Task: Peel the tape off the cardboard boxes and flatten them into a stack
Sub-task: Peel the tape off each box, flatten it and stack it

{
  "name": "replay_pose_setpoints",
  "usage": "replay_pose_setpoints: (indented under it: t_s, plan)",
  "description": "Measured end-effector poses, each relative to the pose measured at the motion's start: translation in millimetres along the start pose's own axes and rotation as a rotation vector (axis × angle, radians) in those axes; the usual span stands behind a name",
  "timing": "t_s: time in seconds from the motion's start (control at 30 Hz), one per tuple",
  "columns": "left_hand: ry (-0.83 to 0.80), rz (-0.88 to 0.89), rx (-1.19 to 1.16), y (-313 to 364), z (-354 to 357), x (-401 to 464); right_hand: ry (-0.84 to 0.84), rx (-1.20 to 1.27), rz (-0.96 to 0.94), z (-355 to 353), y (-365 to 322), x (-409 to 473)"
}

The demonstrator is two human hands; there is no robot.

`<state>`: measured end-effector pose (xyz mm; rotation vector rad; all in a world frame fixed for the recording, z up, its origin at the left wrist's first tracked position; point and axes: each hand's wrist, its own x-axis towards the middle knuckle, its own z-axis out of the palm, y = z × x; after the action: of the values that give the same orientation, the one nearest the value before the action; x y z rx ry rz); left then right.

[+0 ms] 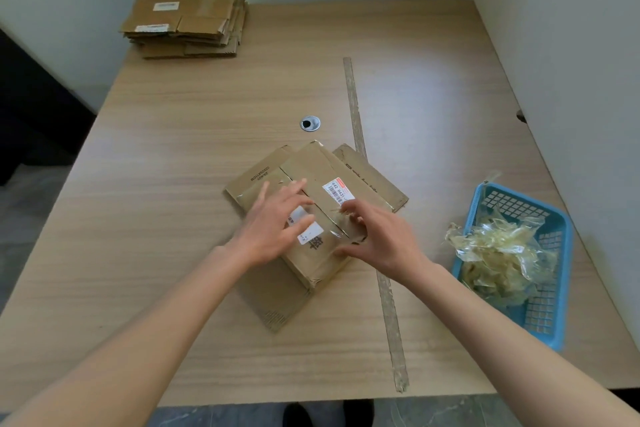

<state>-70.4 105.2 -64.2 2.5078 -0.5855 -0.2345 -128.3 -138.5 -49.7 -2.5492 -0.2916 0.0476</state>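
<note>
1. Done: flattened-box stack point(187, 19) sits upper left; peeled tape point(498, 253) fills the blue basket point(554, 333) at right.
2. Left: at centre, left hand point(277, 222) presses spread fingers on the taped box point(311, 204); right hand point(377, 236) pinches its clear tape point(337, 230).

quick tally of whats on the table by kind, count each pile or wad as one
cardboard box under the hands: 1
stack of flattened cardboard: 1
blue plastic basket: 1
wad of peeled clear tape in the basket: 1
long tape strip lying on the table: 1
metal cable grommet in the tabletop: 1
total: 6
</note>
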Motion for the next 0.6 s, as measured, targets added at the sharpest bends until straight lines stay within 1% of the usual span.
replay_pose_setpoints:
  t_s: [0.03,0.07,0.1,0.17,0.23,0.4,0.53,0.6]
  plan:
    - [0.073,-0.045,0.120,-10.8,2.4,-8.6,0.027,-0.029,-0.034,0.8,-0.2,-1.3]
    - [0.115,-0.113,0.175,-20.6,5.8,-17.4,0.049,-0.059,-0.108,2.4,-1.3,-1.9]
    - [0.127,-0.172,0.166,-27.4,9.4,-23.6,0.056,-0.087,-0.220,4.4,-3.3,-0.8]
    - [0.141,-0.195,0.061,-32.8,17.1,-25.2,0.007,-0.125,-0.470,11.7,-5.9,5.4]
    - [0.155,-0.176,0.016,-32.7,19.8,-20.4,-0.074,-0.131,-0.605,19.7,-9.6,11.2]
    - [0.115,-0.157,0.071,-32.7,24.3,-19.2,-0.180,-0.045,-0.709,36.7,-20.4,1.6]
    - [0.118,-0.165,0.092,-26.8,22.5,-21.9,-0.110,-0.052,-0.656,45.1,-34.4,-2.0]
    - [0.095,-0.177,0.090,-25.1,20.5,-22.7,-0.071,-0.049,-0.593,46.4,-41.8,-6.5]
